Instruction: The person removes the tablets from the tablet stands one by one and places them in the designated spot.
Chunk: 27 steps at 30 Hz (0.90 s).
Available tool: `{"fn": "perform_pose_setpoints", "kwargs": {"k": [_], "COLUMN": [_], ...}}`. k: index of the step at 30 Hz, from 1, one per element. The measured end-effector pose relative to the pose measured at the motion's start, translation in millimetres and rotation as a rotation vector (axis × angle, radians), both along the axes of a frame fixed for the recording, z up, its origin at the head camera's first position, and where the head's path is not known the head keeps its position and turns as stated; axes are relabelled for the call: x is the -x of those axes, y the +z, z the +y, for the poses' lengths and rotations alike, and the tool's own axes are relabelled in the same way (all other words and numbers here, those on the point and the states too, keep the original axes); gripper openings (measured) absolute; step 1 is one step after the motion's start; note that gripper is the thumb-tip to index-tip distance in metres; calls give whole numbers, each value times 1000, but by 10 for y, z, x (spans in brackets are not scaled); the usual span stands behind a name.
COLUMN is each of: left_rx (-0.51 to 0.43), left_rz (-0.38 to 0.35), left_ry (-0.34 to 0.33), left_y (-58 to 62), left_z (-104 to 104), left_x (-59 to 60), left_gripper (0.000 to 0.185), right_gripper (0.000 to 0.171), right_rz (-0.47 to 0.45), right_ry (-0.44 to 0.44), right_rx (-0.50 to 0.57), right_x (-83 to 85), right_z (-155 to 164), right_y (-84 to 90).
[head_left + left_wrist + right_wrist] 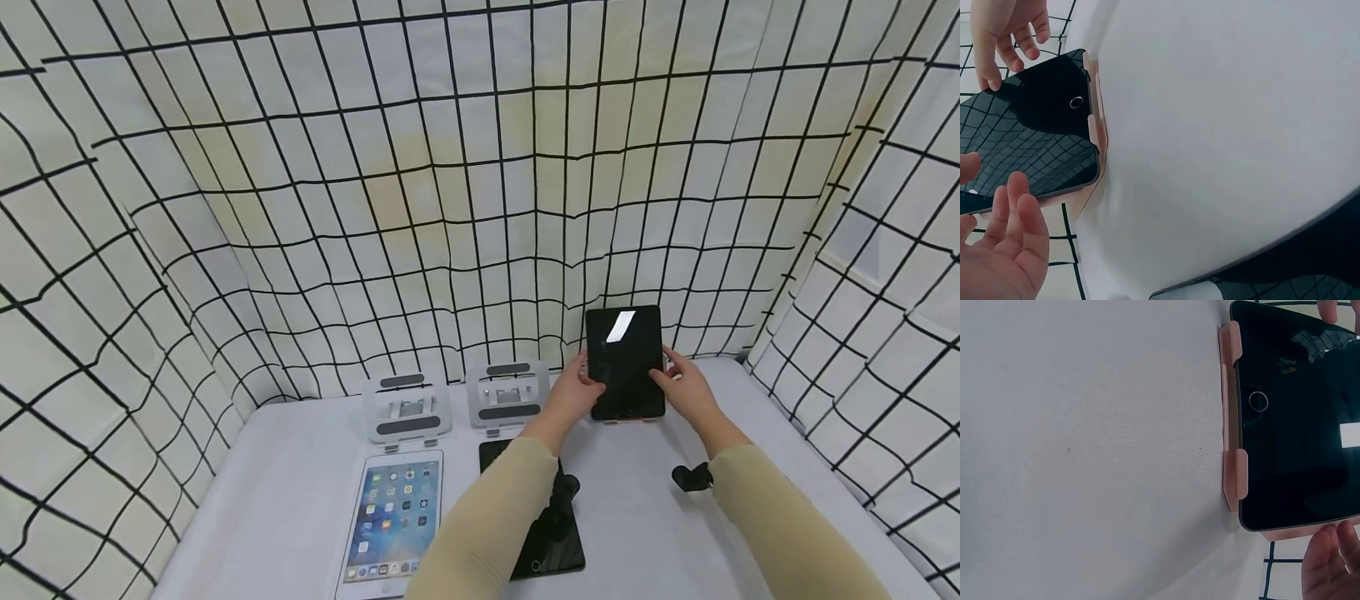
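A black tablet [626,367] with a dark screen stands upright, leaning back on a pink stand [1232,419] whose two front lips catch its lower edge. My left hand [573,396] holds the tablet's left side edge, thumb over the front. At the opposite edge, my right hand [684,387] grips with its thumb on the front and its other fingers along the side. The round home button shows near the bottom in both wrist views. Most of the pink stand is hidden behind the tablet.
Two grey-white tablet stands [408,410] sit at the back, left of the hands. A white tablet [395,521] with a lit home screen lies in front. Another black tablet [551,546] lies partly under my left forearm. Grid-patterned cloth walls [480,192] enclose the white table [262,500].
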<state>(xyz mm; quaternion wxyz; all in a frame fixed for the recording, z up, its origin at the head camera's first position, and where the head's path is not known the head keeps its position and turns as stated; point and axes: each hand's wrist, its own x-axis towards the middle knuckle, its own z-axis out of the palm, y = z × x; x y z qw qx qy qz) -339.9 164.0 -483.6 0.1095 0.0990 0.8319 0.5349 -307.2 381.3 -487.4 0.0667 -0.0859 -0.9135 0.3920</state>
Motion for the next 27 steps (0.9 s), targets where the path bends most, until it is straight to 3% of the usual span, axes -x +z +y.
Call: {"fn": "perform_pose_setpoints", "kwargs": {"k": [18, 27], "left_rx": [22, 25], "left_rz": [47, 162], "left_ry": [22, 64], "left_y": [19, -13], "left_z": [39, 14], "left_x": [31, -17], "left_gripper": [68, 58], "right_gripper": [67, 64], "right_rz": [53, 116], "right_ry": [-9, -1], "right_rx": [23, 12], "right_x": [-34, -63], "right_z": [24, 48], "right_y": [-38, -129]}}
